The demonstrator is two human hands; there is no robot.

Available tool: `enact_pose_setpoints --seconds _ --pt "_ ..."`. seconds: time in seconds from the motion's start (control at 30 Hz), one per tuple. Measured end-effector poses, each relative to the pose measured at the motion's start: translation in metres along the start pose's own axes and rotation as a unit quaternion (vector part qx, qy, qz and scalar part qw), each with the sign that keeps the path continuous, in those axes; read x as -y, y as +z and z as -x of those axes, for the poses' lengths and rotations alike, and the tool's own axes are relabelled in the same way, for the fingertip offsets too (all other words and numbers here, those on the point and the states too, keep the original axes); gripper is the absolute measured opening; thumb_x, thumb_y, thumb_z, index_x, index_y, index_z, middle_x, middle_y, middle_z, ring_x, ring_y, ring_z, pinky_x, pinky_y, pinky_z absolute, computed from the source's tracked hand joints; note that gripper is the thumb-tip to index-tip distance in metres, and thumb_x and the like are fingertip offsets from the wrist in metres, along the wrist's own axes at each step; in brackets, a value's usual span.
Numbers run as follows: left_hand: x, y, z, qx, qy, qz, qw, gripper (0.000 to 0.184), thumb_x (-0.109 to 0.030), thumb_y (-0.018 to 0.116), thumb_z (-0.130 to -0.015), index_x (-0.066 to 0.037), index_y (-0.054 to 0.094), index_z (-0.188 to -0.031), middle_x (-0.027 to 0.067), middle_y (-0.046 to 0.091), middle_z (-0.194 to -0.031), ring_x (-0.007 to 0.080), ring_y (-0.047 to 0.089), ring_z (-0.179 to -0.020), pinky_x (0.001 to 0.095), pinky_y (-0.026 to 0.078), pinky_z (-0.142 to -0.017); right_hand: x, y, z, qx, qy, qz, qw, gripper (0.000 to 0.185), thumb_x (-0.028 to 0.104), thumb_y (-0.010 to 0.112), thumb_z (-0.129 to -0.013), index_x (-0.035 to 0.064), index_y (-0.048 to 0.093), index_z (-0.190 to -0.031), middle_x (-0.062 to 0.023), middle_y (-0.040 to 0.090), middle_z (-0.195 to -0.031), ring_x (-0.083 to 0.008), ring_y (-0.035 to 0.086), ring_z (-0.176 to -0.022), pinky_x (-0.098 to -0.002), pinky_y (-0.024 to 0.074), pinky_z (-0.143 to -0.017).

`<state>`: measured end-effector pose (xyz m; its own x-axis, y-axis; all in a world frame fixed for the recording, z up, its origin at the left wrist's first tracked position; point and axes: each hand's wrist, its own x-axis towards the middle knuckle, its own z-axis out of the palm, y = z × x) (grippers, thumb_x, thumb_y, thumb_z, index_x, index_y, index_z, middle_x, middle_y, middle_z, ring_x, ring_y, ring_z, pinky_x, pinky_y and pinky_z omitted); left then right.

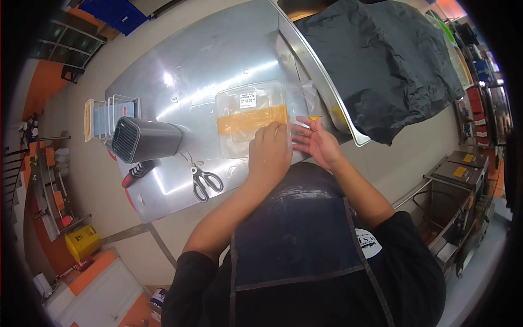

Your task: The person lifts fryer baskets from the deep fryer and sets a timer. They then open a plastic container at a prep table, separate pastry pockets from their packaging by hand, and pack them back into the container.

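A clear square plastic container [227,101] lies on the steel table, with a printed white label [248,101] reading chocolate. Orange-yellow tape [239,121] runs across its lid. My left hand [271,152] is bent over the container's near right corner, its fingertips on the end of the tape. Just right of that corner is my right hand [320,146], palm turned up and fingers spread, holding nothing I can see. A small yellow piece [314,118] shows by its fingertips; I cannot tell what it is.
Black-handled scissors [202,177], a grey knife block [150,140], a red-and-black knife sharpener [136,173] and a white wire rack [111,115] stand or lie left on the steel table [212,54]. Black plastic sheeting [376,60] covers a metal-rimmed tray at right.
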<state>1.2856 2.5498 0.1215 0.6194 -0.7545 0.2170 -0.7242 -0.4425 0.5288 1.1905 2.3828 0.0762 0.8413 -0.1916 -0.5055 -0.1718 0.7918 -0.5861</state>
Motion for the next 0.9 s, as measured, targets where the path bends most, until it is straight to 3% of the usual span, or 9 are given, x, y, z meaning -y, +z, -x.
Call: enact_pose_setpoints --seconds 0.13,0.27,0.4,0.5,0.6,0.7,0.77,0.83,0.9 --pt "-0.005 0.018 -0.011 0.076 -0.007 -0.034 0.996 0.056 -0.021 0.077 -0.079 0.002 0.058 -0.126 0.0196 0.056 -0.129 0.0368 0.055 -0.117 0.0461 0.047 -0.098 0.001 0.003 -0.016 -0.053 -0.039 0.234 0.970 0.043 0.032 0.053 -0.105 0.0059 0.052 -0.139 -0.0156 0.055 -0.135 -0.0192 0.059 -0.104 -0.0328 0.0527 -0.089" --pt "0.003 0.017 -0.014 0.069 -0.013 -0.024 0.997 0.055 -0.027 0.076 -0.083 0.000 0.056 -0.127 0.0181 0.055 -0.130 0.0350 0.053 -0.119 0.0479 0.046 -0.095 0.002 0.004 -0.036 -0.092 -0.221 0.522 0.818 0.044 0.031 0.058 -0.102 0.0049 0.053 -0.137 -0.0160 0.055 -0.134 -0.0198 0.060 -0.099 -0.0331 0.0537 -0.083" --pt "0.003 0.009 -0.027 -0.160 -0.048 -0.068 0.984 0.051 -0.029 0.066 -0.095 0.001 0.052 -0.133 0.0209 0.056 -0.128 0.0353 0.054 -0.119 0.0484 0.043 -0.101 0.001 0.019 -0.052 -0.222 -0.303 0.281 0.883 0.037 0.026 0.056 -0.103 0.0048 0.056 -0.133 -0.0094 0.057 -0.129 -0.0167 0.059 -0.096 -0.0313 0.0513 -0.083" --pt "0.028 0.015 -0.024 -0.222 -0.186 0.152 0.945 0.051 -0.031 0.055 -0.103 0.002 0.047 -0.141 0.0238 0.057 -0.126 0.0351 0.057 -0.118 0.0446 0.044 -0.102 0.005 0.021 -0.060 -0.076 -0.340 0.397 0.849 0.037 0.024 0.054 -0.103 0.0023 0.056 -0.133 -0.0107 0.055 -0.136 -0.0186 0.060 -0.103 -0.0346 0.0514 -0.087" --pt "0.012 -0.002 -0.032 -0.211 -0.320 0.310 0.870 0.047 -0.030 0.048 -0.106 0.003 0.049 -0.140 0.0241 0.059 -0.126 0.0331 0.060 -0.115 0.0404 0.047 -0.100 -0.009 0.030 -0.079 0.151 -0.390 0.584 0.695 0.041 0.016 0.050 -0.102 -0.0018 0.048 -0.139 -0.0211 0.051 -0.141 -0.0288 0.060 -0.119 -0.0354 0.0495 -0.100" --pt "0.024 0.002 -0.030 -0.091 -0.298 0.193 0.930 0.041 -0.025 0.055 -0.104 0.003 0.057 -0.134 0.0183 0.059 -0.134 0.0247 0.060 -0.117 0.0342 0.049 -0.097 0.007 0.043 -0.079 0.249 0.000 0.476 0.843 0.041 0.013 0.046 -0.103 -0.0010 0.048 -0.141 -0.0197 0.054 -0.139 -0.0299 0.057 -0.127 -0.0394 0.0443 -0.109" --pt "0.028 0.006 -0.030 -0.070 -0.229 0.135 0.962 0.040 -0.023 0.058 -0.100 0.001 0.059 -0.132 0.0210 0.061 -0.132 0.0314 0.061 -0.116 0.0379 0.049 -0.098 0.005 0.028 -0.093 0.225 0.081 0.099 0.966 0.040 0.014 0.045 -0.104 0.0009 0.049 -0.141 -0.0182 0.057 -0.136 -0.0288 0.057 -0.126 -0.0398 0.0447 -0.109" --pt "0.035 0.008 -0.029 -0.058 -0.151 0.059 0.985 0.041 -0.023 0.063 -0.096 0.000 0.061 -0.130 0.0213 0.061 -0.132 0.0356 0.062 -0.115 0.0408 0.049 -0.097 0.013 0.022 -0.090 0.157 0.075 -0.109 0.979 0.039 0.014 0.047 -0.104 0.0003 0.049 -0.141 -0.0170 0.058 -0.135 -0.0267 0.058 -0.124 -0.0385 0.0486 -0.104" --pt "0.042 0.009 -0.025 -0.054 -0.068 -0.033 0.996 0.044 -0.023 0.068 -0.092 -0.001 0.063 -0.129 0.0193 0.061 -0.134 0.0373 0.062 -0.114 0.0430 0.049 -0.096 0.019 0.019 -0.061 0.049 -0.052 0.078 0.994 0.043 0.017 0.054 -0.102 -0.0030 0.048 -0.139 -0.0185 0.059 -0.132 -0.0264 0.060 -0.119 -0.0385 0.0508 -0.099"
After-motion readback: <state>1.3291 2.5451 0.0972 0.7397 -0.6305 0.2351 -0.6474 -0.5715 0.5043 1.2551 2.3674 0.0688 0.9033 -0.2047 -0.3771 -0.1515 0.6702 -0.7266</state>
